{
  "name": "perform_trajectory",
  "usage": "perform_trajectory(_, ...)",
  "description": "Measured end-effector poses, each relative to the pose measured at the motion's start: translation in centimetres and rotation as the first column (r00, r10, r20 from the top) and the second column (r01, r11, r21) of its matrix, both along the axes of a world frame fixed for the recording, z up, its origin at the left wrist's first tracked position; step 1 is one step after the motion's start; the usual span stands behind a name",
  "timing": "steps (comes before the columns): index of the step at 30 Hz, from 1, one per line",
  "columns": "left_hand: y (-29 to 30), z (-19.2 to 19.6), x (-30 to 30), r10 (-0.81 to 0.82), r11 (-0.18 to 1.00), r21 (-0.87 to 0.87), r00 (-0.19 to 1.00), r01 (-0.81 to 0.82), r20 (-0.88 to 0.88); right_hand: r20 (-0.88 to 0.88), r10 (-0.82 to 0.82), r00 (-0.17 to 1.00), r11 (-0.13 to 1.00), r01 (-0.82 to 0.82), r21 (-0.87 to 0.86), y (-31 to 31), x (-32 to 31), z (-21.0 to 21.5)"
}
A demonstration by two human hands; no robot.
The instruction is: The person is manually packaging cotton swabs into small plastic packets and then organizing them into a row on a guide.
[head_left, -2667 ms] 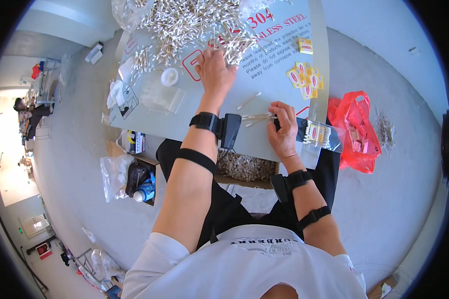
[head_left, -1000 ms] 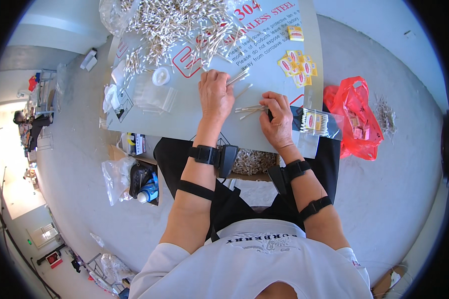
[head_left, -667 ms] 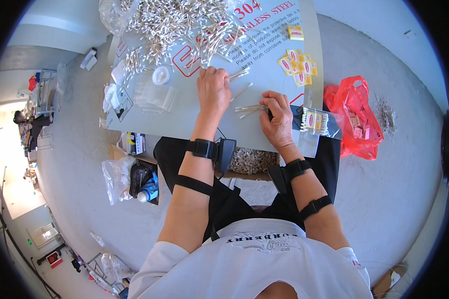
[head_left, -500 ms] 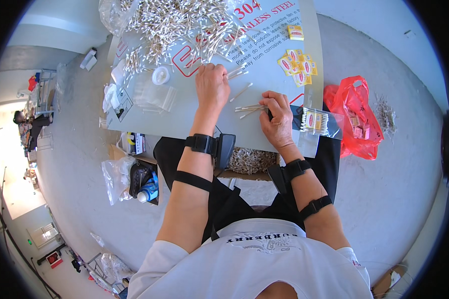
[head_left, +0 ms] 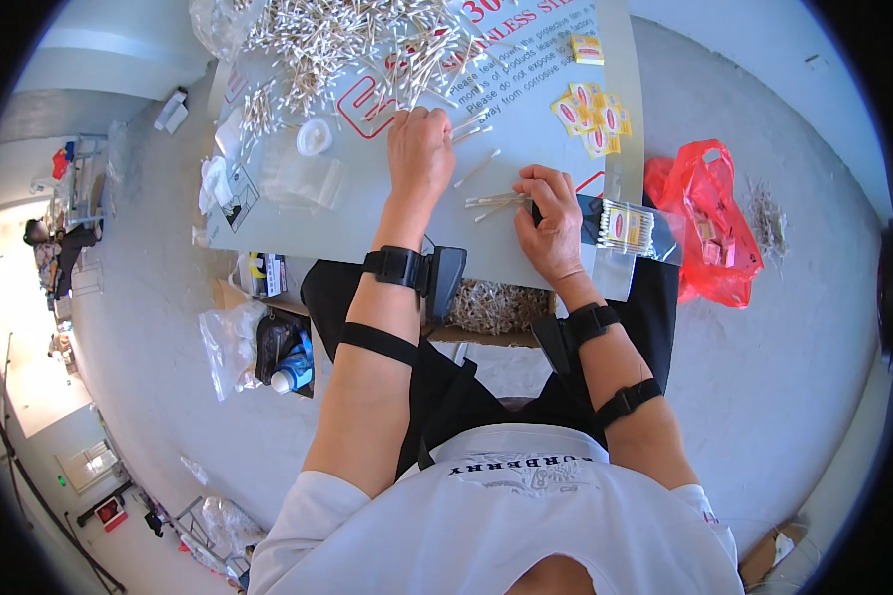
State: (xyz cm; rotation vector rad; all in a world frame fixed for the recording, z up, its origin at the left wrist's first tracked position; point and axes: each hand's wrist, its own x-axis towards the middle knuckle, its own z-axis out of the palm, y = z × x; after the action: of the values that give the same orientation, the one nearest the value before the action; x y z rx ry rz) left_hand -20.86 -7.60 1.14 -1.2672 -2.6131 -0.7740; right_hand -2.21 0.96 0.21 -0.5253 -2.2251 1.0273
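My left hand (head_left: pixel 421 149) is palm down at the near edge of a big loose pile of cotton swabs (head_left: pixel 342 45). Its fingers curl closed, and a few cotton swabs (head_left: pixel 473 127) stick out from its right side. Lower and to the right, my right hand (head_left: pixel 552 220) has bent fingers, with several swabs (head_left: pixel 496 203) poking out leftward from the fingertips. A single swab (head_left: pixel 477 169) lies between the hands. Just right of my right hand, a clear bag (head_left: pixel 665 238) holds a row of swabs with a yellow card (head_left: pixel 623 226); its left part is hidden by the hand.
Yellow cards (head_left: pixel 593 117) lie on the grey printed tabletop (head_left: pixel 526 109). To the left are a small white round container (head_left: pixel 315 137) and clear bags (head_left: pixel 303 180). A red plastic bag (head_left: pixel 700 203) hangs or stands off the right edge. Below the table is a box of swabs (head_left: pixel 494 305).
The whole view has shifted slightly, so the table sits a little higher in it. Both hands keep nearly the same places and poses among the swabs.
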Motion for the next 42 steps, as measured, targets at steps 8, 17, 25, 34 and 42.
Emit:
perform_trajectory(8,0.2,-0.5,0.6,0.016,1.000,0.021,0.998,-0.015,-0.065,0.047,0.010,0.999,1.000,-0.010,0.002,0.0,0.1,-0.2)
perform_trajectory(17,0.1,-0.7,0.6,0.006,1.000,0.008,0.998,-0.006,-0.066,0.086,0.015,0.996,0.999,-0.019,0.042,-0.1,0.1,0.1)
perform_trajectory(25,0.1,-0.7,0.8,0.013,0.999,0.031,0.997,-0.011,-0.081,0.114,0.035,0.993,0.997,-0.043,0.069,-0.1,-0.1,0.2)
perform_trajectory(34,0.1,-0.5,1.6,-0.002,0.998,0.060,0.997,0.006,-0.072,0.408,0.001,0.913,0.972,-0.097,0.214,-0.7,-0.8,1.1)
perform_trajectory(42,-0.2,-0.2,1.6,-0.016,0.999,0.040,0.999,0.018,-0.048,0.459,-0.040,0.888,0.933,-0.131,0.335,-1.1,-1.2,1.3)
